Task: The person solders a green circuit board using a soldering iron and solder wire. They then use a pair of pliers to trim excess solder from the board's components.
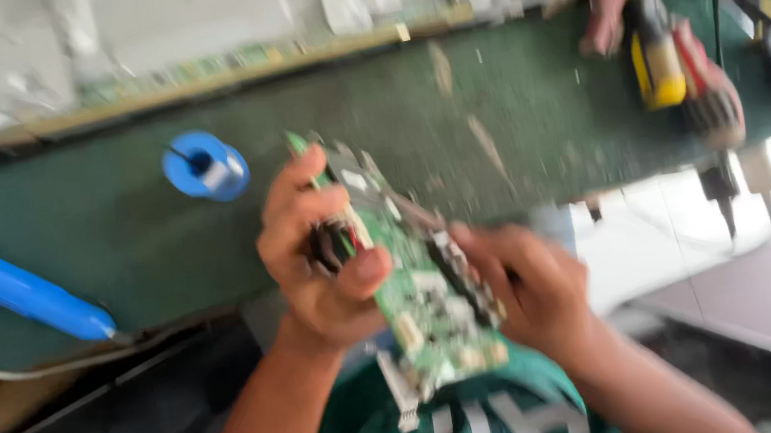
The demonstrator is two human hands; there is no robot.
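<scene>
I see both hands over the edge of a green bench (pixel 161 246), with a green circuit board (pixel 420 286) held between them. My left hand (pixel 326 254) is clenched around the board's left edge, thumb pressed on its face and fingers wrapped behind. My right hand (pixel 534 291) grips the right edge, fingers closed on it. The board sits tilted, above a green shirt (pixel 493 426), just in front of the bench. The bench top is worn and speckled with pale scratches and debris. On it, a blue solder spool (pixel 205 166) lies just beyond the left hand, and a blue soldering iron (pixel 2 282) lies well to the left, its cable running off the edge. At the far right a pile of tools (pixel 684 73) with yellow, red and black handles rests near the bench corner. Along the far side runs a pale, blurred strip of clutter (pixel 182 25). Below the bench, the floor (pixel 733 290) looks light and glossy.
</scene>
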